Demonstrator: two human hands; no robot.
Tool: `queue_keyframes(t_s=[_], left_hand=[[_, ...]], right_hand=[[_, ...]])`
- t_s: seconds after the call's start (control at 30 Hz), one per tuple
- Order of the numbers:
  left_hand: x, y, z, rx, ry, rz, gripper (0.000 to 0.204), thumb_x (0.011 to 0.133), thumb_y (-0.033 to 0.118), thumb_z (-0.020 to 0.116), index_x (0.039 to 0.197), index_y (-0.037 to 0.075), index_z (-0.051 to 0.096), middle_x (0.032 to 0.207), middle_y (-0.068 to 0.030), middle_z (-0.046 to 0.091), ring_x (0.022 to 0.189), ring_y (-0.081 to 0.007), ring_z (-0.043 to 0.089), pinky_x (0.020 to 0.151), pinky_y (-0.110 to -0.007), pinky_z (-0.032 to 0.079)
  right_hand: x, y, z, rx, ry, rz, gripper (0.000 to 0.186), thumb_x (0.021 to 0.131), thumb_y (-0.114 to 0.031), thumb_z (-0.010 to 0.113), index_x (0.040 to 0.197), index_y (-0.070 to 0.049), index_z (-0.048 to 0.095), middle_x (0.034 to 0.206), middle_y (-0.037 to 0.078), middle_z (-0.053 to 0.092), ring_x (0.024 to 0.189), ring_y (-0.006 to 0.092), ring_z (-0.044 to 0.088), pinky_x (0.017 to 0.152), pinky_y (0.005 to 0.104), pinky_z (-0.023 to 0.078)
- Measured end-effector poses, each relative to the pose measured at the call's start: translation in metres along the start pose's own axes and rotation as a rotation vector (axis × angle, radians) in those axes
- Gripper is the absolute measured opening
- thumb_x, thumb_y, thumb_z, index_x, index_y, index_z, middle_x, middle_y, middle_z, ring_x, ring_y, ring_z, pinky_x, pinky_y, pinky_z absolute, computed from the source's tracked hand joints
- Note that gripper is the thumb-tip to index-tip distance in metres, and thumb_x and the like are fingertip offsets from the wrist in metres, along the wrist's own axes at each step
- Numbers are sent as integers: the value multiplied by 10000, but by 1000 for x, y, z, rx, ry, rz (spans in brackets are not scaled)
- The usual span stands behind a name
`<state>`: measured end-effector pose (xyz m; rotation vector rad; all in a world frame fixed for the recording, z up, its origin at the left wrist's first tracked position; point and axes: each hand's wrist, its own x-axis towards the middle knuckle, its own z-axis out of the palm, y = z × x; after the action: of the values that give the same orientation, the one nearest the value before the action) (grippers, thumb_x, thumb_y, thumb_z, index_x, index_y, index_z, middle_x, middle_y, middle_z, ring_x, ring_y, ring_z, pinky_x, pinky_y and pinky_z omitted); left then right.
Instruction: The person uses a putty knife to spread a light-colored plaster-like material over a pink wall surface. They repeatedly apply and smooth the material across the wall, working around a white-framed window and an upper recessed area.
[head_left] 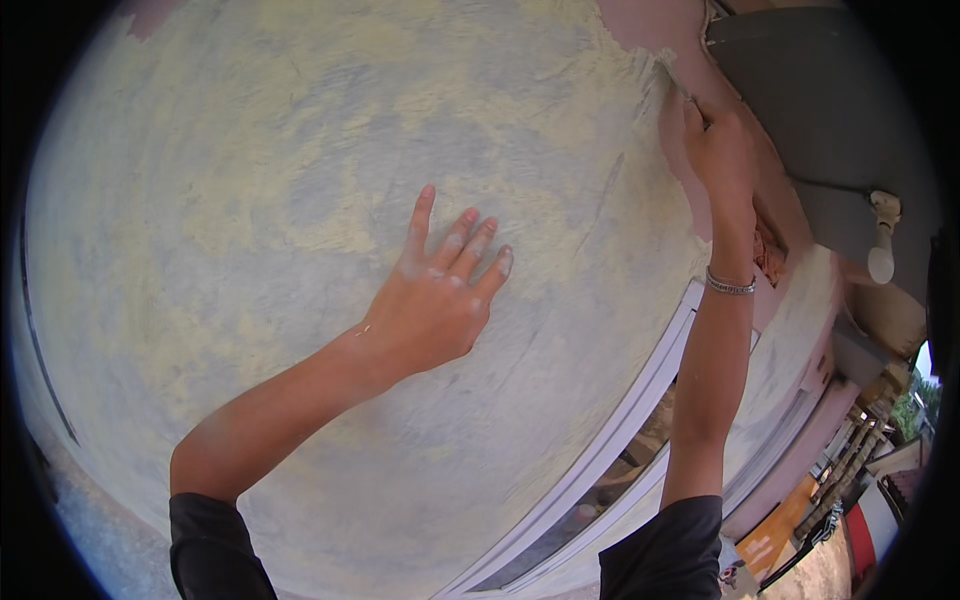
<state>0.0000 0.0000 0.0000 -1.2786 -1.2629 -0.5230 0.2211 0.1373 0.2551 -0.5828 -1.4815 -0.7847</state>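
Observation:
A wall (250, 170) coated in patchy pale yellow and grey filler takes up most of the view, with pink showing along its upper and right borders. My left hand (440, 300) rests on it near the middle, fingers apart and marked with white residue. My right hand (725, 160), with a metal bracelet at the wrist, is raised at the upper right, gripping a scraper (672, 78) whose thin blade lies against the ragged edge of the coating. Much of the scraper's handle is hidden by my fingers.
A white-framed window (613, 428) runs along the lower right. A grey overhead surface (830, 90) carries a white bulb (881, 256) on a holder with a cable. Beyond, at the far right, are wooden poles, an orange panel (770, 532) and some greenery.

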Motion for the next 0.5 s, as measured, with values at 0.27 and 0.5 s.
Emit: queue_keyframes(t_s=[0.27, 0.5], left_hand=[[-26, 0, -25, -379, 222, -122, 386, 906, 129, 718, 1284, 52, 700, 1465, -171, 628, 1488, -336, 483, 1241, -715, 209], [-65, 27, -101, -1641, 460, -148, 356, 796, 5, 757, 1148, 50, 733, 1400, -263, 634, 1440, -422, 510, 1219, -664, 304]], right_hand=[[-1, -4, -9, 70, -60, 3, 405, 1023, -430, 593, 1186, -115, 788, 1059, 243, 741, 1015, 473, 696, 878, 534, 563], [5, -2, 1, 64, -20, 71, 389, 1013, -435, 599, 1168, -135, 791, 1048, 239, 742, 1011, 476, 693, 873, 542, 560]])
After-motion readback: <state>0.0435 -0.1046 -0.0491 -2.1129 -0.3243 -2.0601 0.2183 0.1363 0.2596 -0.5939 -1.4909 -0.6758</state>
